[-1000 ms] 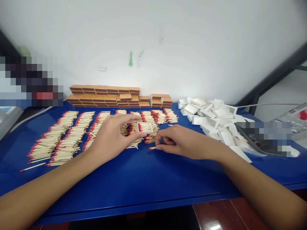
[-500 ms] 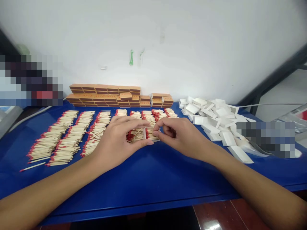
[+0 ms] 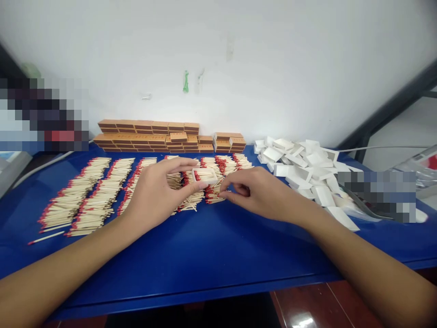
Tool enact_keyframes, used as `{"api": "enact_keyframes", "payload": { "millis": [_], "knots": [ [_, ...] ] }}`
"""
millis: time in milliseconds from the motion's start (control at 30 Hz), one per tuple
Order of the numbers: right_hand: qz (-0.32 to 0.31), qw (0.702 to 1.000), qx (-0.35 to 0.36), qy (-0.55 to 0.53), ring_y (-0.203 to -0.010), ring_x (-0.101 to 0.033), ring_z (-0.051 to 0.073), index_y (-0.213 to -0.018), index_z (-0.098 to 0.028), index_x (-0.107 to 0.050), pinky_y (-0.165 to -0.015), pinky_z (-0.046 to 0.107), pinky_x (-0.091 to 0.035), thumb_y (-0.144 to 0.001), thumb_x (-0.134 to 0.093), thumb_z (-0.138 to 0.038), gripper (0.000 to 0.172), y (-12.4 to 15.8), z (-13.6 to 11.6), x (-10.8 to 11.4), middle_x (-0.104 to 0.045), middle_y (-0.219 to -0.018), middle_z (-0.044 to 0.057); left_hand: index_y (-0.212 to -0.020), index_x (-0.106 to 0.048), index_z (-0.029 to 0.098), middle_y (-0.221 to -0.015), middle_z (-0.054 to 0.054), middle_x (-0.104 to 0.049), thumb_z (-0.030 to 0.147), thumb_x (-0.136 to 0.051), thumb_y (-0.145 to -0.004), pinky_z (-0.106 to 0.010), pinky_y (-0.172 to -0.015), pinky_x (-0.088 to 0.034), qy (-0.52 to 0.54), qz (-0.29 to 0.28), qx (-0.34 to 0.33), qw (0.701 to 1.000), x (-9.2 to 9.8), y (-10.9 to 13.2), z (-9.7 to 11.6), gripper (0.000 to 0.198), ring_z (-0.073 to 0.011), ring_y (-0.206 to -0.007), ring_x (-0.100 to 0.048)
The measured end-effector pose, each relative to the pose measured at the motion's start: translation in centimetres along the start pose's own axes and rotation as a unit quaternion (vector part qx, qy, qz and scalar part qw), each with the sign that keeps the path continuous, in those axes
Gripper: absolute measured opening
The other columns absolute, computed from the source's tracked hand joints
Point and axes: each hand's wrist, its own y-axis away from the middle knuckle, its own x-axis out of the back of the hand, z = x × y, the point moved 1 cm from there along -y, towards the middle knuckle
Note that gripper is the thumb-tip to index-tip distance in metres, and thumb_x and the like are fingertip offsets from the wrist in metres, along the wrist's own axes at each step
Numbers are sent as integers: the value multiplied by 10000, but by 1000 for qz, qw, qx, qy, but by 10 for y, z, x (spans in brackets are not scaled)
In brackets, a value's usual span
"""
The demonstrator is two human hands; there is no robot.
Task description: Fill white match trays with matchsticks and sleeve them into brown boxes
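Observation:
A small white matchbox tray (image 3: 209, 181) sits in my left hand (image 3: 155, 184), gripped between thumb and fingers. Red-tipped matches (image 3: 205, 175) lie in the tray. Just to its right, my right hand (image 3: 251, 189) has its fingers curled and thumb and forefinger brought together; whatever is in that pinch, if anything, cannot be made out. The right fingertips are at the edge of a match pile (image 3: 215, 193). Rows of loose red-headed matches (image 3: 90, 196) spread leftward over the blue table (image 3: 191, 255), partly hidden by my left hand.
Orange-brown matchboxes (image 3: 136, 136) are stacked along the white wall. On the right lies a heap of white trays (image 3: 300, 164), with plastic wrapping (image 3: 423, 171) beyond it. A single match (image 3: 46, 238) lies apart at the left. A cable (image 3: 44, 164) runs along the left edge.
My left hand has shifted slightly left and up with the tray, which now tilts so its matches show. My right hand stays nearly in place, now apart from the tray.

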Motion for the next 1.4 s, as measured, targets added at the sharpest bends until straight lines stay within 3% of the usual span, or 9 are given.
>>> {"api": "enact_keyframes", "payload": {
  "millis": [67, 167, 433, 667, 767, 967, 1400],
  "knots": [
    [-55, 998, 11, -11, -587, -465, 104, -945, -193, -761, -609, 251, -320, -940, -655, -197, 106, -1, 0, -5, -574, -659, -38, -1114, -760, 276, -1169, -3, -797, 496, -828, -825, -360, -990, -578, -4, 3, 2, 1000, 0, -1, -1, 369, -252, -1093, -741],
    [-78, 997, 15, -20, -631, -504, 108, -1010, -187, -770, -647, 251, -344, -952, -648, -182, 135, -2, 0, -10, -662, -760, -11, -1121, -755, 274, -1179, -7, -795, 503, -824, -826, -369, -997, -579, -12, 2, -3, 1000, 0, -1, -2, 380, -255, -1104, -738],
    [-129, 991, -30, 7, -624, -490, 114, -926, -178, -729, -621, 261, -310, -952, -629, -199, 105, -3, -1, -9, -636, -724, -15, -1134, -762, 285, -1193, 5, -792, 531, -817, -831, -352, -982, -575, -22, -4, -20, 1000, 0, 0, -2, 394, -249, -1123, -731],
    [-108, 994, -26, -15, -582, -443, 107, -886, -189, -680, -604, 269, -290, -948, -607, -219, 101, 2, -2, 1, -577, -685, -38, -1138, -766, 275, -1175, -14, -798, 538, -816, -827, -376, -985, -589, -14, -19, -17, 1000, -2, -1, -2, 410, -266, -1099, -745],
    [-128, 991, -23, -13, -595, -468, 114, -839, -196, -678, -605, 272, -295, -938, -618, -233, 122, 4, -3, 2, -581, -674, -32, -1135, -768, 273, -1195, -15, -793, 562, -808, -827, -379, -989, -590, -15, -19, -24, 999, -2, -1, -3, 425, -268, -1111, -742],
    [-137, 990, -43, 15, -659, -520, 134, -977, -196, -705, -628, 265, -310, -935, -669, -250, 78, 3, -6, -1, -627, -718, -17, -1148, -765, 285, -1186, 0, -795, 548, -805, -836, -352, -976, -583, -13, -17, -34, 999, -2, 0, -5, 410, -246, -1095, -745],
    [-143, 989, -26, -20, -591, -465, 109, -942, -200, -692, -598, 264, -295, -984, -622, -259, 101, 5, -3, -1, -585, -681, -39, -1137, -765, 264, -1186, 2, -795, 514, -823, -832, -334, -964, -563, -19, -33, -43, 998, -2, -1, -5, 399, -238, -1105, -739]
  ]
}}
